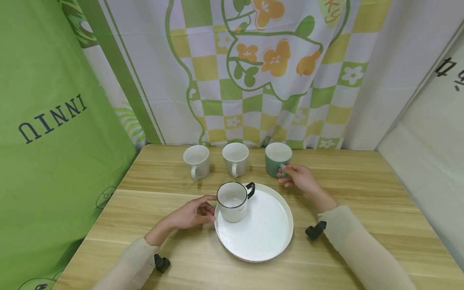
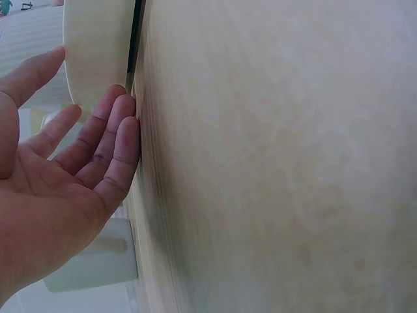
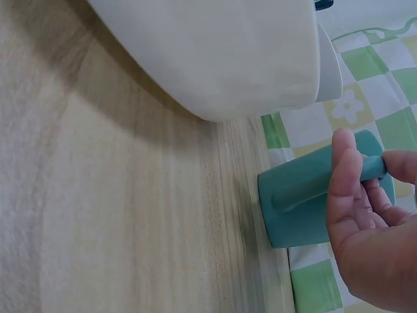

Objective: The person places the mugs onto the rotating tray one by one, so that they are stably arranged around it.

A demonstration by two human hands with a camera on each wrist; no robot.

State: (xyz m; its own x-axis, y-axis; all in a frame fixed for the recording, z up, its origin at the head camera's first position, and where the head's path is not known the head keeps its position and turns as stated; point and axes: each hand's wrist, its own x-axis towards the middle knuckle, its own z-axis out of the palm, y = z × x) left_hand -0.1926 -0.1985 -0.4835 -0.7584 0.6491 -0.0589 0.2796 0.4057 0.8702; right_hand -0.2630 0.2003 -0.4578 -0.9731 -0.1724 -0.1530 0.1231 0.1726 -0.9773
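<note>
My right hand [image 1: 302,180] grips the handle of a teal mug [image 1: 272,164] at the back right of the table. In the right wrist view, thumb and fingers pinch that handle, and the mug's base [image 3: 264,212] sits at the wood. A round white tray [image 1: 266,237] lies in the middle, carrying a white enamel mug [image 1: 233,213] with a black rim and a black handle. At the tray's left edge is my left hand [image 1: 190,213], fingers loosely extended. The left wrist view has its fingertips right at the tray's side [image 2: 98,52].
Two white mugs, one at left [image 1: 201,166] and one in the centre [image 1: 237,164], stand in line with the teal mug along the back of the wooden table [image 1: 163,253]. Behind them hangs a patterned curtain [image 1: 203,84]. Green cloth [image 1: 54,173] borders the left side.
</note>
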